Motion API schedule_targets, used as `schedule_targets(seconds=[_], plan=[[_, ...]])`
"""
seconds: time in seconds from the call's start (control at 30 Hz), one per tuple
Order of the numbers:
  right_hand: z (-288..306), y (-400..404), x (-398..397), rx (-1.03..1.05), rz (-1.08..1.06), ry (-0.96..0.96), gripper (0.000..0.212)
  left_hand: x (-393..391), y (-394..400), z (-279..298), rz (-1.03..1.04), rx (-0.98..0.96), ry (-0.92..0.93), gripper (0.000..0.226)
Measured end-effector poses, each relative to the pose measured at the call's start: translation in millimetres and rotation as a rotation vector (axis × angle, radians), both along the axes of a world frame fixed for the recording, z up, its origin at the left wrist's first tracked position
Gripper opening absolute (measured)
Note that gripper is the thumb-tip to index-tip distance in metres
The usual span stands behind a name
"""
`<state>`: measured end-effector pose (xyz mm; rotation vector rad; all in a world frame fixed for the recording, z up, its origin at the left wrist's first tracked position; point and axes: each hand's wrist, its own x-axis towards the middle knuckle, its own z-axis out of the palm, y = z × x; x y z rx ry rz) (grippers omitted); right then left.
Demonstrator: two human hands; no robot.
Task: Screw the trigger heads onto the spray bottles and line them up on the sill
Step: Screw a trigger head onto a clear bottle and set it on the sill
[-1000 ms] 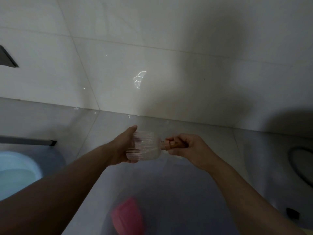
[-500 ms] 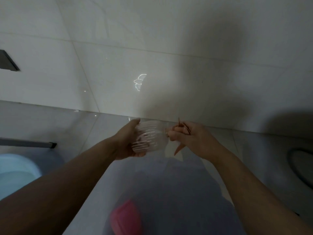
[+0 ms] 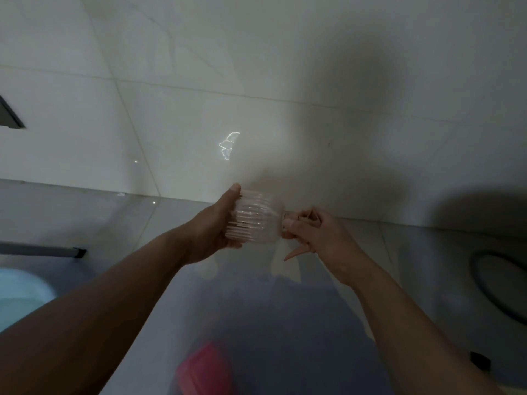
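Bottle (image 3: 253, 220) lies sideways, neck pointing to 3 o'clock. Left hand (image 3: 214, 226) wraps its base, right hand (image 3: 313, 232) is clamped around the head (image 3: 296, 223), trigger dangling toward 7.

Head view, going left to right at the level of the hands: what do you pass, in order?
Pale blue basin → grey bar → left hand → clear ribbed bottle → trigger head in the right hand → dark ring on the floor.

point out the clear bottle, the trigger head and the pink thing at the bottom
clear bottle (image 3: 253, 220): head view, ribbed side wall
trigger head (image 3: 295, 254): head view, lever below the right hand
pink thing (image 3: 204, 369): head view, blurred top face
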<state>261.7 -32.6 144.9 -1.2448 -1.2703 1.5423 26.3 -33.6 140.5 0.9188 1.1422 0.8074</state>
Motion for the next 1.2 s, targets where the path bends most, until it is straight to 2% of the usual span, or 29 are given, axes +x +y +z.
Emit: schedule_targets(seconds=[0.1, 0.17, 0.3, 0.33, 0.5, 0.6, 0.67, 0.73, 0.8, 0.87, 0.9, 0.97, 1.03, 1.2], plan=[[7.0, -2.5, -0.3, 0.038, -0.008, -0.128, 0.025, -2.1, -1.3, 0.9, -0.006, 0.043, 0.0, 0.069], [10.4, -3.7, -2.9, 0.071, 0.013, -0.224, 0.025, -5.6, -3.6, -1.1, -0.004, 0.071, -0.02, 0.061], [10.2, -7.4, -9.6, 0.101, -0.005, -0.031, 0.016, -5.0, -3.3, -1.4, 0.031, 0.06, -0.082, 0.054], [10.7, -8.4, -9.6, 0.114, -0.034, -0.036, 0.016, -4.3, -2.4, -2.2, 0.031, 0.073, -0.08, 0.053], [11.2, -11.7, -14.6, 0.019, -0.1, 0.083, 0.012, -2.8, -2.3, -1.2, 0.079, 0.324, 0.013, 0.041], [20.3, -11.8, -14.5, -0.127, -0.061, 0.181, 0.024, -4.8, -3.0, 3.3, 0.11, 0.426, 0.104, 0.052], [28.7, -8.7, -12.2, -0.185, -0.004, 0.221, 0.032, -4.9, -3.4, 8.5, 0.146, 0.433, 0.091, 0.058], [39.1, -2.6, -8.2, -0.17, 0.08, 0.203, 0.033, -4.8, -0.3, 17.2, 0.147, 0.286, -0.02, 0.061], [49.6, 5.6, 0.3, -0.175, 0.158, 0.286, 0.049, -4.4, 1.6, 24.9, 0.122, -0.076, -0.253, 0.068], [58.5, 12.0, 8.8, -0.126, 0.194, 0.413, 0.047, -5.6, -0.3, 26.7, 0.048, -0.408, -0.43, 0.069], [57.8, 14.2, 12.7, -0.076, 0.195, 0.431, 0.046, -5.4, -2.8, 25.0, -0.01, -0.505, -0.467, 0.068], [52.9, 15.3, 14.9, 0.034, 0.206, 0.302, 0.056, -1.7, -5.7, 23.3, -0.16, -0.601, -0.538, 0.065], [46.0, 12.5, 9.6, 0.133, 0.226, 0.142, 0.052, 3.9, -9.6, 23.8, -0.311, -0.634, -0.602, 0.062], [36.6, 3.3, -2.5, 0.148, 0.027, 0.15, 0.032, 11.6, -16.4, 19.7, -0.444, -0.682, -0.627, 0.066]])
